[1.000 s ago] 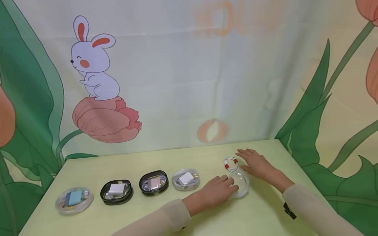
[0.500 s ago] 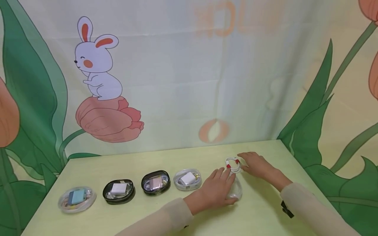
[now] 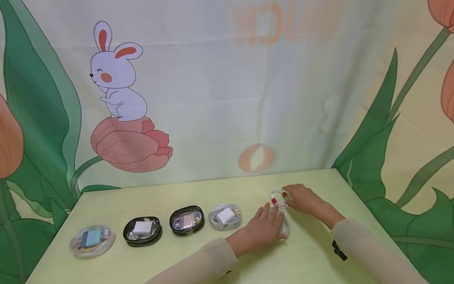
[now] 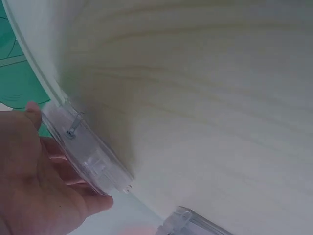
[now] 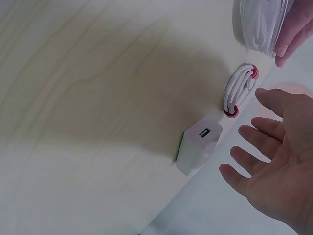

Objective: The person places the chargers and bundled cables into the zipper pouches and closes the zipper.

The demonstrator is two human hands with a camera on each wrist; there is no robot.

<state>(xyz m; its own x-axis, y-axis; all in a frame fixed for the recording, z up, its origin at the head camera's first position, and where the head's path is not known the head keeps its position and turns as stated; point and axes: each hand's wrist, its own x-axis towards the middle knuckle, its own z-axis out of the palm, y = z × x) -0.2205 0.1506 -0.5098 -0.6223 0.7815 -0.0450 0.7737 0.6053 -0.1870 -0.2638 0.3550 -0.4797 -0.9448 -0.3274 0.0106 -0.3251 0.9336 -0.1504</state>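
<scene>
In the head view my left hand [image 3: 261, 230] rests over a clear zip case [image 3: 285, 228] and covers most of it. The left wrist view shows the fingers against the face of the clear case [image 4: 88, 152], thumb at one end. A coiled white cable [image 3: 279, 199] with red ties lies just beyond. My right hand [image 3: 304, 200] hovers beside it, fingers spread and relaxed. In the right wrist view a white charger plug [image 5: 199, 144] with a USB port stands near those fingertips, apart from them; my right hand hides it in the head view.
Left of my hands stand several filled cases in a row: a clear one [image 3: 213, 223], a black one [image 3: 172, 227], another black one [image 3: 127, 238] and a clear one [image 3: 74, 248]. The pale table [image 3: 170, 264] ends at a printed curtain [image 3: 205, 118].
My left hand has gone from the clear case's left edge to lying across its top, and the case sits slightly further left. My right hand has shifted slightly beside the cable.
</scene>
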